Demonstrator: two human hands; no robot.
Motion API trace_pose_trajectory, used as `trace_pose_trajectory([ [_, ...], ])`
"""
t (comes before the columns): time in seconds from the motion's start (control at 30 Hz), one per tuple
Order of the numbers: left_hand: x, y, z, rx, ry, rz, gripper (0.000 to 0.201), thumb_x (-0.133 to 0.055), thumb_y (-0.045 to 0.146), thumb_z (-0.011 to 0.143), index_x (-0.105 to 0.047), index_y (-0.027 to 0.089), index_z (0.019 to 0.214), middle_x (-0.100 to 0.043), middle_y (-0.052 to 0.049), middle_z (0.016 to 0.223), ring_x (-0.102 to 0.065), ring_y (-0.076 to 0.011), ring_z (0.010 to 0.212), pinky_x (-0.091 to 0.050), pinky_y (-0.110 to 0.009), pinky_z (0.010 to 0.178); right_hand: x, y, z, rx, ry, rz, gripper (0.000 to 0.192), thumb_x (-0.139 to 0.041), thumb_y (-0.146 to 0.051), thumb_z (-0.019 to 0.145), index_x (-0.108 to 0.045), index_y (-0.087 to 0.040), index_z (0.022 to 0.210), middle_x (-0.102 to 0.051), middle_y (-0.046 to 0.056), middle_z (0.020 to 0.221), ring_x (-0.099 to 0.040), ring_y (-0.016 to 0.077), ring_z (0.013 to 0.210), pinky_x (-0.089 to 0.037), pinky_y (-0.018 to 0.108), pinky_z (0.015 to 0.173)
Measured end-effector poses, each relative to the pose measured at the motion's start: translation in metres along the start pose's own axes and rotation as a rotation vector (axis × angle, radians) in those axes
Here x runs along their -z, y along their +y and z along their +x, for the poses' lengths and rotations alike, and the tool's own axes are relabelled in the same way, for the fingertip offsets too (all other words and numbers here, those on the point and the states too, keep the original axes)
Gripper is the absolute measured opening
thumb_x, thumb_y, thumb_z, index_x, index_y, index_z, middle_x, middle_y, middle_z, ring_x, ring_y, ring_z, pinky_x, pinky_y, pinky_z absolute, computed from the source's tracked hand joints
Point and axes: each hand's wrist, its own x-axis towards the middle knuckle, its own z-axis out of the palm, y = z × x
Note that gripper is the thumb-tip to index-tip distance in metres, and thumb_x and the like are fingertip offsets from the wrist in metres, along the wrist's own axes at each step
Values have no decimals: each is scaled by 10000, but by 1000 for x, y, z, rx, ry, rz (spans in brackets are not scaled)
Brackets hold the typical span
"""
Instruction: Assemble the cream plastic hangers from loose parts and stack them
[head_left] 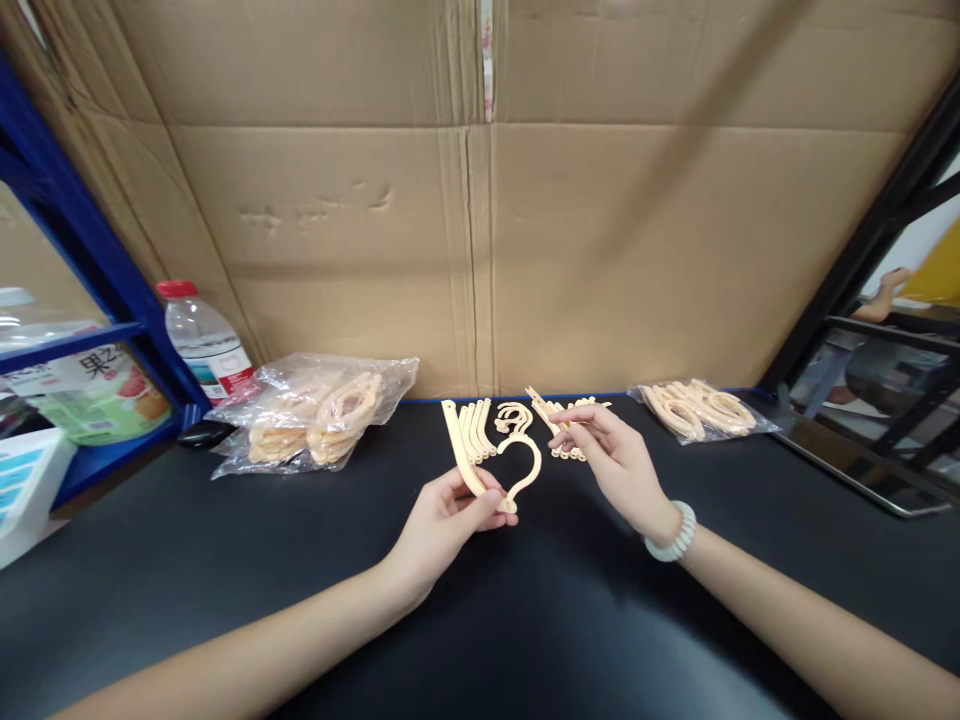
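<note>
My left hand [450, 515] grips a cream plastic hanger arm [459, 445] joined to a curved hook piece [525, 470], held just above the black table [225, 560]. My right hand [615, 460], with a pale bead bracelet at the wrist, pinches one of several ridged cream strips [559, 425] lying at the table's far middle. A small group of curved arm pieces [480, 425] and loose hooks [514, 415] lies between the two hands.
A clear bag of cream parts [322, 410] lies at the back left, another bag [701, 408] at the back right. A water bottle [202, 340] stands by a blue shelf [82, 330]. A cardboard wall [480, 200] backs the table; a black frame [862, 260] stands to the right.
</note>
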Motion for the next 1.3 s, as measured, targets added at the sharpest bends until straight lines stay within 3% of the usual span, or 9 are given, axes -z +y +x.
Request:
trace_pose_trajectory([
  [0.1,0,0,1,2,9,-12,223,-752,276,748,-607,124,825,-670,-23,772,-679,-151,714,-551,-274,756,-4,-8,-6,-111,47,170,226,-526,-386,905,-652,-198,917,-650,74,1025,-645,181,828,-515,348,778],
  [0.23,1,-2,1,-12,-3,-33,237,-777,243,722,-606,126,837,-664,-15,771,-675,-147,706,-554,-290,760,-10,-9,-11,-245,47,280,194,-642,-373,823,-664,-185,864,-661,67,955,-610,166,798,-489,334,780],
  [0.47,4,-5,3,-33,-38,-66,235,-772,199,728,-600,136,875,-658,-14,796,-659,-141,743,-547,-317,791,-16,-7,-19,-436,113,514,323,-798,-267,658,-577,-241,892,-539,-40,866,-618,123,753,-482,299,774],
  [0.6,6,-6,4,-40,-53,-80,233,-762,187,739,-585,141,884,-662,-10,803,-659,-138,753,-537,-321,813,-19,-3,-21,-570,-4,717,455,-809,-224,644,-598,-227,1048,-582,-4,909,-629,138,808,-480,322,852],
  [0.7,6,-5,3,-46,-67,-83,233,-763,171,733,-578,144,873,-655,-1,809,-656,-135,759,-530,-307,815,-24,-1,-23,-620,-131,778,350,-797,-234,669,-652,-168,980,-612,17,865,-624,143,844,-469,314,885],
  [0.8,5,-3,3,-70,-72,-63,221,-758,163,735,-576,145,859,-653,-3,831,-645,-128,774,-521,-289,822,-29,0,-25,-617,-187,747,260,-789,-263,689,-662,-167,895,-626,7,804,-615,136,830,-468,304,864],
  [0.97,5,-3,3,-89,-107,4,189,-741,166,748,-578,141,841,-665,-17,821,-634,-131,770,-513,-286,817,-32,-3,-26,-491,-219,523,220,-752,-297,731,-646,-171,876,-644,4,792,-576,116,736,-469,269,719],
  [1.3,4,-2,1,-54,-124,14,231,-767,172,707,-573,143,828,-688,-29,819,-662,-161,775,-524,-320,819,-32,-9,-26,-383,-310,383,204,-703,-341,763,-618,-178,849,-644,4,764,-616,142,706,-505,311,719],
])
